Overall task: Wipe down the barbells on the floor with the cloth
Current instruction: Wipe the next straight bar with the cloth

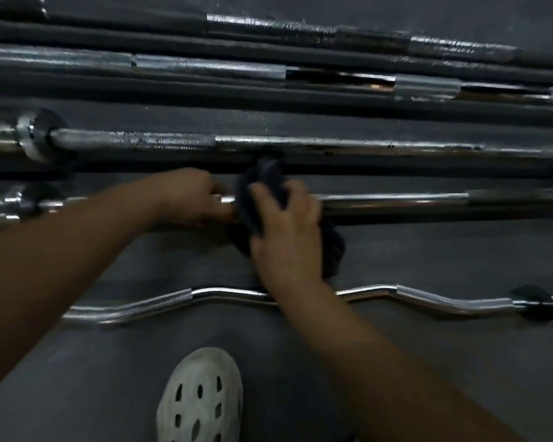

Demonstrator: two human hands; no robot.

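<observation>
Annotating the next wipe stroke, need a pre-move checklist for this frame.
1. Contact, cloth on straight bar: ok, draped over it.
2. Grip of right hand on cloth: ok, fingers curled over it.
3. Bar steadied by left hand: ok, grips it beside the cloth.
4. Shaft to the right free: ok, nothing lies on it.
5. Wrist clear of curl bar: cannot tell, forearm crosses over it.

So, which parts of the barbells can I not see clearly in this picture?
Head view only.
Wiped barbell: the stretch under the cloth and right hand is hidden; the left hand covers more.
Curl bar: its middle is behind the right forearm.
Other straight bars: ends cut off by the frame edges.
</observation>
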